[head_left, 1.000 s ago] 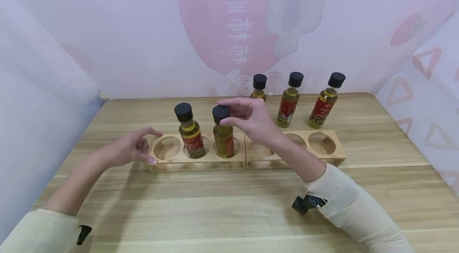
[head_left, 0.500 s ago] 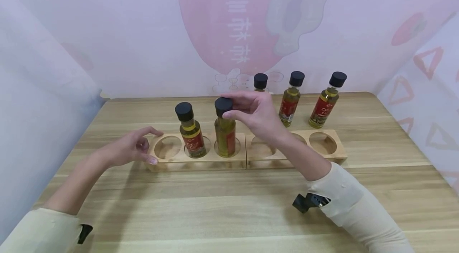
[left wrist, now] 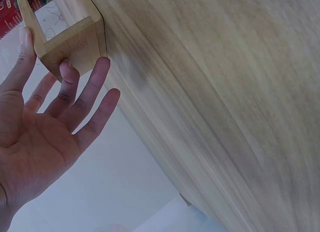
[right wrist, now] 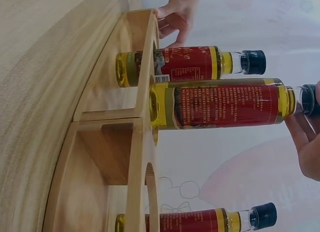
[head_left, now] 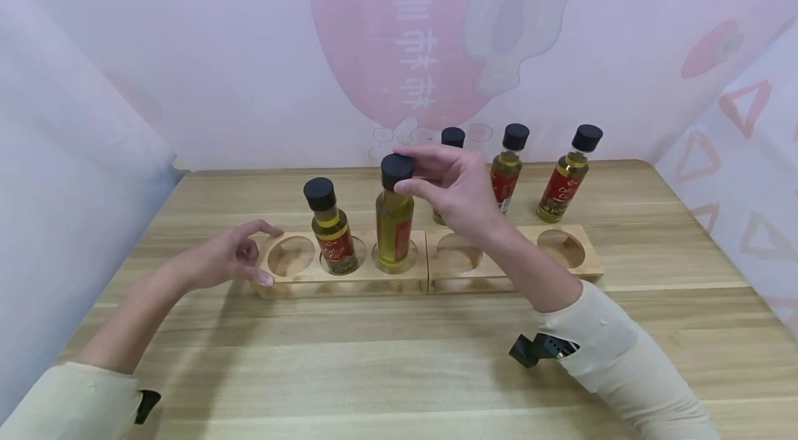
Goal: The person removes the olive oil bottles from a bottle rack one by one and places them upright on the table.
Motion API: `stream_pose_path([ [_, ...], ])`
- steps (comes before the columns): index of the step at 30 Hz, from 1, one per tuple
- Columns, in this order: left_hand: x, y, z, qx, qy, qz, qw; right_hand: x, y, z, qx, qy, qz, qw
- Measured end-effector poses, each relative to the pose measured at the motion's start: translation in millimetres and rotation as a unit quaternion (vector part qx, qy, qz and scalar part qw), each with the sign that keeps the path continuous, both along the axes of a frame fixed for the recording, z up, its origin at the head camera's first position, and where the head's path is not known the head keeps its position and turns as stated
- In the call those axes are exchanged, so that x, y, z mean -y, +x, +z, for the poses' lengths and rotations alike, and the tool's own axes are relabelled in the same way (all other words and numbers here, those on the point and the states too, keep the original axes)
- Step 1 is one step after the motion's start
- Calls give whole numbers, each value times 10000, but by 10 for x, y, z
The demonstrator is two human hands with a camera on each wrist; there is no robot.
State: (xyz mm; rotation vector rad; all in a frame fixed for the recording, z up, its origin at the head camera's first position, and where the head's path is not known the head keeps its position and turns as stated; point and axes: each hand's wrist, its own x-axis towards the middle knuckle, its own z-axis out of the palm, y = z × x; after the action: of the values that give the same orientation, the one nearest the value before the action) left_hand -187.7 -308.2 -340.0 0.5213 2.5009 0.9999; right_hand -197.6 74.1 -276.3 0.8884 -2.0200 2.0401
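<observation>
In the head view my right hand (head_left: 458, 190) pinches the black cap of an olive oil bottle (head_left: 394, 229) between thumb and fingers. That bottle stands upright, raised, its base level with the rack's top board at the third hole from the left; the right wrist view shows the base (right wrist: 154, 107) right at the hole's rim. My left hand (head_left: 233, 256) grips the left end of the wooden rack (head_left: 305, 278), thumb at the front edge and index finger behind. In the left wrist view its other fingers (left wrist: 92, 84) spread beside the rack's end. Another olive oil bottle (head_left: 335, 239) sits in the second hole.
A second wooden rack (head_left: 586, 263) adjoins the first on the right, with bare holes. Behind it several olive oil bottles stand on the table, among them the right one (head_left: 561, 187) and the middle one (head_left: 506, 173); my right hand partly covers the left one (head_left: 452, 137).
My right hand has moved up with the bottle, lifting it from low in the third hole to the top board's level. The left hand stays at the rack's end.
</observation>
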Motion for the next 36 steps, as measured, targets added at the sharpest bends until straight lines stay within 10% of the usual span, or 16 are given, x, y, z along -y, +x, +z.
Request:
stream_pose_path([
  [36, -10, 5, 7, 10, -38, 20, 10000, 60, -172, 35, -1, -1115, -513, 9924],
])
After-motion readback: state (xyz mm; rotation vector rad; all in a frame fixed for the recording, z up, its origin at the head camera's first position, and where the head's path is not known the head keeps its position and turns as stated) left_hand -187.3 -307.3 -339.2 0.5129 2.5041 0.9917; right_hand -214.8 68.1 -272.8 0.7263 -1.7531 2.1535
